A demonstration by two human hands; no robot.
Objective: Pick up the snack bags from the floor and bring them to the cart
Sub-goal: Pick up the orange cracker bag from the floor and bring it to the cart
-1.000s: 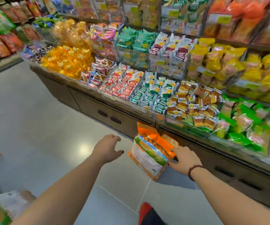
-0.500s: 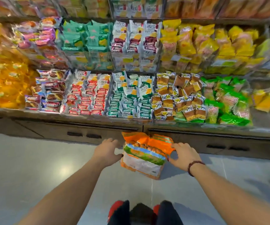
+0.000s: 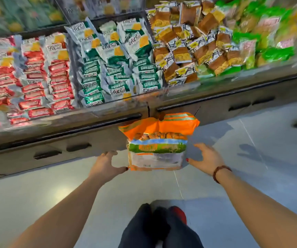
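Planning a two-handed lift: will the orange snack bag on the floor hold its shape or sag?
Probably floppy: the orange snack bag has a crumpled, slumped top. Likely light, since it looks puffy with loose pieces inside. Its glossy film may slip.

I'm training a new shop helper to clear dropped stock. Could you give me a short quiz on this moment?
1. True or false: the left hand and the right hand are both on the same side of the snack bag.
2. Which wrist wears the beaded bracelet? A) left B) right C) neither
3. Fill in: the snack bag's crumpled top is ____ in colour.
Key: 1 false, the hands flank it, one on each side; 2 B; 3 orange.
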